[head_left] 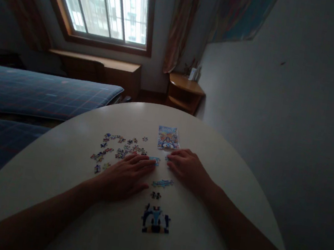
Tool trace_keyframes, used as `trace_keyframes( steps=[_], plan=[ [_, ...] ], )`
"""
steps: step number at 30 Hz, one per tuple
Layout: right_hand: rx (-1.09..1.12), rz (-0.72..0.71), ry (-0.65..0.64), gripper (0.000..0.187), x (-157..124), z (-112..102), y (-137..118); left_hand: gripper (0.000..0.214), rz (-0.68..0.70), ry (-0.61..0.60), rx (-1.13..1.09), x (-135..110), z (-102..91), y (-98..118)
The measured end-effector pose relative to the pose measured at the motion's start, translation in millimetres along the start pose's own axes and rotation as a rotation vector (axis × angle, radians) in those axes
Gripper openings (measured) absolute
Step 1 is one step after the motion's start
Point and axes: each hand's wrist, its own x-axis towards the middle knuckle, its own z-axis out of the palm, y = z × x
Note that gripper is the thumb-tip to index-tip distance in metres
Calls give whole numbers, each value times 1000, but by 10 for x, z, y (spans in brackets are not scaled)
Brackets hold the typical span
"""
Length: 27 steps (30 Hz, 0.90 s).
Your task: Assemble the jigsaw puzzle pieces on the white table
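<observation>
My left hand (126,175) lies flat on the round white table (64,177), fingers stretched out, its fingertips touching a small light-blue puzzle piece (155,161). My right hand (186,167) rests palm down opposite it, fingers curled slightly toward the same spot; what lies under them is hidden. Several loose jigsaw pieces (117,147) are scattered beyond my left hand. A joined strip of pieces (162,183) lies between my wrists, a tiny dark cluster (155,195) sits below it, and a larger assembled blue-and-white patch (156,221) is nearest me. A colourful picture card (168,137) lies at the far side.
A bed with a blue checked cover (36,91) runs along the left. A window (105,4) with a wooden sill is behind it, a curtain (182,24) and a wooden corner shelf (185,90) stand at the back. A plain wall (294,117) closes the right.
</observation>
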Motion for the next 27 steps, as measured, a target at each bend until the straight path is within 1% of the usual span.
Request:
trace_keyframes(
  steps=[3, 7, 11, 16, 19, 21, 25, 27],
  plan=[
    [43, -19, -3, 20, 3, 23, -68, 50, 1, 16, -12, 0, -9, 4],
    [97, -35, -16, 16, -5, 29, -74, 48, 6, 28, -39, 7, -19, 4],
    [144, -42, -20, 25, -14, 50, -71, 47, 9, 26, -50, 18, -30, 2],
    [137, 36, 9, 26, -23, 56, -121, 46, 23, 41, -79, 23, -38, -8],
    [153, 42, 4, 20, -25, 60, -140, 44, 30, 50, -90, 26, -30, -18],
    [174, 19, -12, 24, -27, 60, -133, 43, 32, 55, -93, 30, -24, -22],
    [184, -13, -44, 40, -35, 35, -94, 43, 37, 57, -94, 38, -19, -29],
    [178, 4, -30, 40, -36, 18, -89, 42, 40, 53, -88, 40, -18, -32]
  ],
)
